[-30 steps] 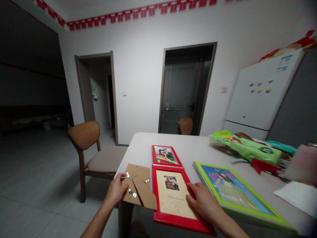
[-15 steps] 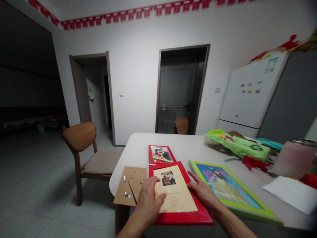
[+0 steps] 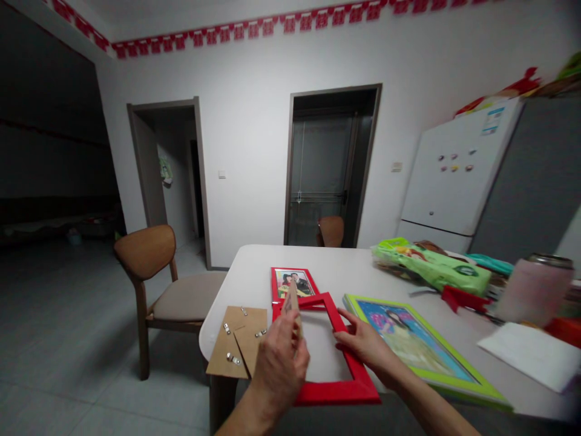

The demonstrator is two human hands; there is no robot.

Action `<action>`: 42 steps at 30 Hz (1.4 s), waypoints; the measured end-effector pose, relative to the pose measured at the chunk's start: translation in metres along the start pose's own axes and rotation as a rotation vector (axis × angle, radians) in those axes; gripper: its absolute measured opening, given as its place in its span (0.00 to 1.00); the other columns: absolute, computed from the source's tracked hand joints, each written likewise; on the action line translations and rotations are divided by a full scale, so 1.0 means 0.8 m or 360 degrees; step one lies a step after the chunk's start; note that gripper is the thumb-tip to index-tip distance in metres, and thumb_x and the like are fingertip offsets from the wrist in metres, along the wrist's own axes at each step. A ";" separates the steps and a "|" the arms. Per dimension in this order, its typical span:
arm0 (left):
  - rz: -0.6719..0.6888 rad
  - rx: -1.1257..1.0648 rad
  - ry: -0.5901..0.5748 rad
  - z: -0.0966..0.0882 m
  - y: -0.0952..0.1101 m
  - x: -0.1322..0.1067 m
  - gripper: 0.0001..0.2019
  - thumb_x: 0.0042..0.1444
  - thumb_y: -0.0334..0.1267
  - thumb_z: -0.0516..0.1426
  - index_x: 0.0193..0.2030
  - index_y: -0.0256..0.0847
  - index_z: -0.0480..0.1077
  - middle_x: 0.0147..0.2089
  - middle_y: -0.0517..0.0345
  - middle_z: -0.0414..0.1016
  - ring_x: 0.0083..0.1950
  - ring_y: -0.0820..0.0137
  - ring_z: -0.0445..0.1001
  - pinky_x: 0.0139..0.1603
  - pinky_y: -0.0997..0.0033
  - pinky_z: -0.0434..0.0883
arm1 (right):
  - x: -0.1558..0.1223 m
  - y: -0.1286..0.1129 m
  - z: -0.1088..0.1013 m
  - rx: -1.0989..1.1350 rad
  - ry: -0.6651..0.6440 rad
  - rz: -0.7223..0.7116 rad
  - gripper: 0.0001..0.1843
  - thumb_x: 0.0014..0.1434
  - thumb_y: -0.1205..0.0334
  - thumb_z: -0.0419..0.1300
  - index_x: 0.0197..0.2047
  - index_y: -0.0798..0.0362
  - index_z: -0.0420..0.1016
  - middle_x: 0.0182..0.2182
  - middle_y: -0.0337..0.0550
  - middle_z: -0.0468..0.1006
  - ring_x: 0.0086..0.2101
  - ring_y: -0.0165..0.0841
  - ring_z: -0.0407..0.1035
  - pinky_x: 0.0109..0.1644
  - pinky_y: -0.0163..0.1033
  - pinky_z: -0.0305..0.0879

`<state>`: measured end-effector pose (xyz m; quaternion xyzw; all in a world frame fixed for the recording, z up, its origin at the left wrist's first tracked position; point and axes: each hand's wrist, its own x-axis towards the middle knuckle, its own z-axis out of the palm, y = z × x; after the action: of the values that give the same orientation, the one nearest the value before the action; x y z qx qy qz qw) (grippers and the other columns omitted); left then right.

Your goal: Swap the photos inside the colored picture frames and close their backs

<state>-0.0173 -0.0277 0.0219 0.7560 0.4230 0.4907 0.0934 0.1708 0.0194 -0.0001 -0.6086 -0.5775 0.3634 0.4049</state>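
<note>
Head view, lower centre: left hand (image 3: 280, 354) pinches an edge-on card (image 3: 292, 295). Right hand (image 3: 367, 346) grips the red frame (image 3: 336, 393).

the left hand (image 3: 280, 354) and the right hand (image 3: 368, 348) are both bare, with slim fingers (image 3: 348, 341) and rounded knuckles; the left forearm (image 3: 249, 410) and the slender right forearm (image 3: 426, 395) are uncovered too, bare right down to the lower edge of the view

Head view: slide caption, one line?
Left grip holds thin insert edge-on over open red frame; right grip touches its right side.
</note>
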 end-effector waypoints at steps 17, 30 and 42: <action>-0.0629 0.0454 -0.0092 -0.042 -0.112 -0.070 0.17 0.46 0.34 0.48 0.44 0.36 0.63 0.30 0.55 0.70 0.35 0.67 0.70 0.35 0.71 0.66 | 0.007 0.055 0.019 -0.1534 0.0116 -0.0315 0.17 0.47 0.70 0.46 0.38 0.64 0.69 0.31 0.55 0.73 0.32 0.36 0.67 0.36 0.36 0.58; -0.0506 0.0546 -0.0122 -0.050 -0.114 -0.069 0.14 0.47 0.31 0.47 0.42 0.34 0.63 0.35 0.50 0.70 0.39 0.65 0.69 0.39 0.66 0.67 | -0.001 0.031 0.056 -0.0680 0.0130 -0.0435 0.23 0.46 0.63 0.49 0.47 0.60 0.66 0.42 0.52 0.72 0.39 0.35 0.67 0.44 0.37 0.60; -0.0178 0.0262 -0.0366 -0.020 -0.081 -0.068 0.23 0.43 0.32 0.51 0.49 0.35 0.62 0.51 0.45 0.64 0.53 0.59 0.60 0.54 0.58 0.58 | 0.019 0.002 0.109 0.0632 -0.0404 0.0344 0.16 0.40 0.66 0.53 0.36 0.60 0.69 0.14 0.32 0.66 0.12 0.20 0.55 0.17 0.28 0.55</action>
<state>-0.0749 -0.0315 -0.0421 0.7877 0.4897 0.3585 0.1061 0.0929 0.0413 -0.0366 -0.5247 -0.4727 0.5844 0.3996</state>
